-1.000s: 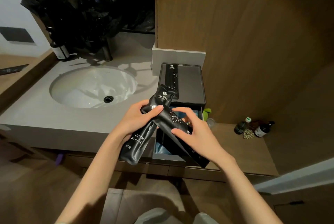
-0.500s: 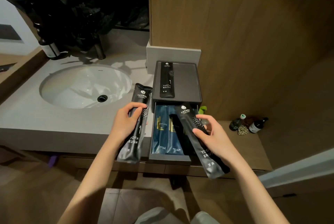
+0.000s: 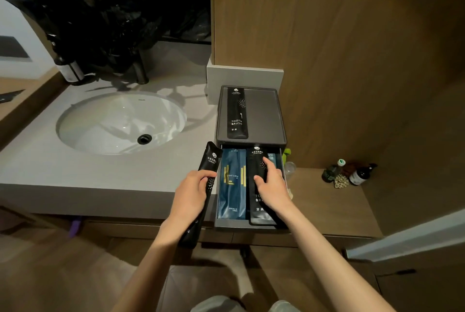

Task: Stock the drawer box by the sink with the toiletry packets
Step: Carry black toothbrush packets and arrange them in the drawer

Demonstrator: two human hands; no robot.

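The dark grey drawer box [image 3: 279, 115] stands on the counter right of the sink, its drawer [image 3: 241, 224] pulled out toward me. Blue dental kit packets [image 3: 231, 185] lie in the drawer's left half. My right hand [image 3: 273, 185] presses a black toothbrush packet [image 3: 259, 216] flat into the drawer's right half, fingers spread on it. My left hand [image 3: 191, 193] grips a second black toothbrush packet [image 3: 210, 163] just left of the drawer, tilted, its lower end hanging past the counter edge. A third black toothbrush packet [image 3: 237, 112] lies on the box's top.
A white oval sink [image 3: 120, 122] is set in the grey counter [image 3: 75, 175]. A dark faucet [image 3: 141, 70] and black plastic bags [image 3: 105, 9] stand behind it. Small bottles [image 3: 357, 174] sit on the lower wooden shelf at right. A wood wall panel [image 3: 352, 47] rises behind the box.
My hands separated the two black packets. My right hand carried its packet into the drawer and laid it flat on the right side. My left hand kept its packet beside the drawer.
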